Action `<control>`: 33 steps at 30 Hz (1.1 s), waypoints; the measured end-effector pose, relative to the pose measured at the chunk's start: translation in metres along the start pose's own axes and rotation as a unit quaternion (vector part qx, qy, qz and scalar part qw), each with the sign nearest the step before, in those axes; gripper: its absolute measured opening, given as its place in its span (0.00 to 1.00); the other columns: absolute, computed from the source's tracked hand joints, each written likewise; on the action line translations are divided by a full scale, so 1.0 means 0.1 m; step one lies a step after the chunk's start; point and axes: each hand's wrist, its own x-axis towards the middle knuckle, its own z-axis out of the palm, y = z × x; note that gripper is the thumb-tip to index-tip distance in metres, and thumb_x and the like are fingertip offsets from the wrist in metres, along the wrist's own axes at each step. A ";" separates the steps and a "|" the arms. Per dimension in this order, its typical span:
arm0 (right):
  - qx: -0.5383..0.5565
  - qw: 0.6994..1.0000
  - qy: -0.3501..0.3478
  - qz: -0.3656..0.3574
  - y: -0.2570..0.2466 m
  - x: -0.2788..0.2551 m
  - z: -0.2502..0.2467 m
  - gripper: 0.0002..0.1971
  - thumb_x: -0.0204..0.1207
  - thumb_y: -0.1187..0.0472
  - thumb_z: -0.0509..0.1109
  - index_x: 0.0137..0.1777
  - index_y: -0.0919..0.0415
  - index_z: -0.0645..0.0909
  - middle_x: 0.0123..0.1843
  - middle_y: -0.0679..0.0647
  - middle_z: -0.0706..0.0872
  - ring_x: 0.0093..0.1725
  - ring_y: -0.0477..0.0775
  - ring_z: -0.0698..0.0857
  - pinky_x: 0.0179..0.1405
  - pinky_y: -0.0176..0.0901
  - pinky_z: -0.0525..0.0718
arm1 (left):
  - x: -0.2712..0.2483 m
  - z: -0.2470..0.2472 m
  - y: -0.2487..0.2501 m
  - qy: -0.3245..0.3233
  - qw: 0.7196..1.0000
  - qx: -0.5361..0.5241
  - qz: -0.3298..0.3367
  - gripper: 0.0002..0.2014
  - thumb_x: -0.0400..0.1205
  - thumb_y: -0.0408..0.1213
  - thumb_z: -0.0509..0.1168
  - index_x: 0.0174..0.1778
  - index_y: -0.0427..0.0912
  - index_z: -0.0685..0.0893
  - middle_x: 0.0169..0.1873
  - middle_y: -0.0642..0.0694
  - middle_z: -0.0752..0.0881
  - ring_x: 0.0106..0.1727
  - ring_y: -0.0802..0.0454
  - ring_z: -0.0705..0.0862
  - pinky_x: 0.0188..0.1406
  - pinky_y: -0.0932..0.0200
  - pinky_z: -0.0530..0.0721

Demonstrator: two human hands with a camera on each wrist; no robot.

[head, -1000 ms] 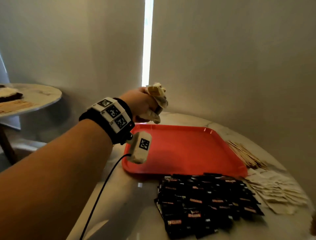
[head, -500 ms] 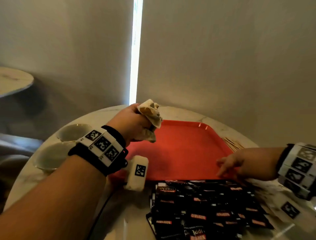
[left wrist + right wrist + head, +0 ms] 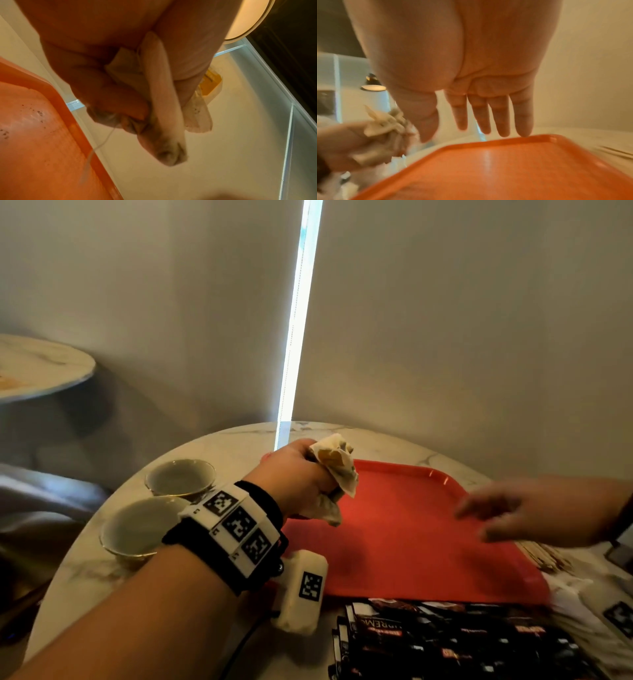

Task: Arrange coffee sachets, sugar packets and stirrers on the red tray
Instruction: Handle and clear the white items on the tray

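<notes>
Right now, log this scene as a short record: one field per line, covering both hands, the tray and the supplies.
left hand: grips crumpled paper wad above the tray's left edge
right hand: open, fingers straight, over the tray's right side, holding nothing
red tray: on the marble table, nothing laid on it yet
coffee sachets: dark pile in front of tray
stirrers: right of tray
bowls: two, left of tray

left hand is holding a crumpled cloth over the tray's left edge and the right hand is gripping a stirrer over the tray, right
Not quite. The left hand does hold the crumpled cloth at the left edge of the red tray, but the right hand grips nothing: the right wrist view shows its fingers straight and empty above the tray. The stirrers lie on the table beside the tray's right edge.
</notes>
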 end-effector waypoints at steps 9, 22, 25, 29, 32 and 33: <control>0.003 0.969 0.106 -0.222 -1.38 0.32 -0.14 0.63 0.58 0.51 0.90 0.84 0.26 0.50 0.79 0.37 0.66 0.74 0.39 0.74 0.66 0.33 0.82 | -0.01 0.06 0.03 -0.031 0.999 0.018 0.000 0.30 0.59 0.35 0.73 0.60 0.38 0.84 0.54 0.34 0.90 0.57 0.34 0.89 0.64 0.33 0.86; 0.308 0.919 0.129 -0.208 -1.22 0.82 -0.03 0.22 0.65 0.65 0.78 0.61 0.54 0.89 0.57 0.59 0.92 0.59 0.65 0.90 0.63 0.64 0.87 | 0.02 -0.05 0.04 0.026 0.998 0.003 -0.053 0.41 0.49 0.44 0.81 0.61 0.56 0.75 0.51 0.36 0.89 0.47 0.37 0.92 0.48 0.38 0.92; 0.395 0.891 0.115 -0.189 -1.20 0.86 -0.02 0.28 0.70 0.78 0.76 0.66 0.52 0.84 0.59 0.61 0.91 0.59 0.65 0.90 0.58 0.60 0.89 | 0.00 -0.07 0.06 0.029 0.998 -0.013 -0.048 0.39 0.61 0.36 0.84 0.67 0.47 0.74 0.49 0.38 0.89 0.44 0.42 0.91 0.42 0.46 0.92; 0.466 0.861 0.088 -0.181 -1.19 0.92 0.00 0.24 0.60 0.76 0.77 0.60 0.69 0.83 0.57 0.71 0.88 0.54 0.66 0.88 0.60 0.61 0.86 | -0.01 -0.08 0.05 0.035 0.997 -0.051 -0.038 0.47 0.45 0.42 0.82 0.65 0.41 0.81 0.51 0.33 0.90 0.47 0.36 0.93 0.48 0.35 0.92; 0.493 0.848 0.096 -0.167 -1.15 0.95 0.00 0.19 0.65 0.81 0.75 0.54 0.66 0.85 0.55 0.70 0.89 0.55 0.68 0.88 0.63 0.63 0.86 | 0.00 -0.09 0.03 0.023 0.995 -0.084 -0.047 0.43 0.45 0.40 0.84 0.60 0.38 0.84 0.52 0.31 0.90 0.50 0.33 0.92 0.52 0.31 0.91; 0.498 0.846 0.098 -0.164 -1.13 0.95 0.00 0.18 0.68 0.83 0.73 0.53 0.65 0.85 0.54 0.69 0.89 0.55 0.68 0.89 0.61 0.61 0.86 | 0.01 -0.08 0.02 0.018 0.995 -0.089 -0.051 0.42 0.46 0.39 0.85 0.59 0.38 0.84 0.53 0.30 0.90 0.51 0.33 0.92 0.53 0.30 0.90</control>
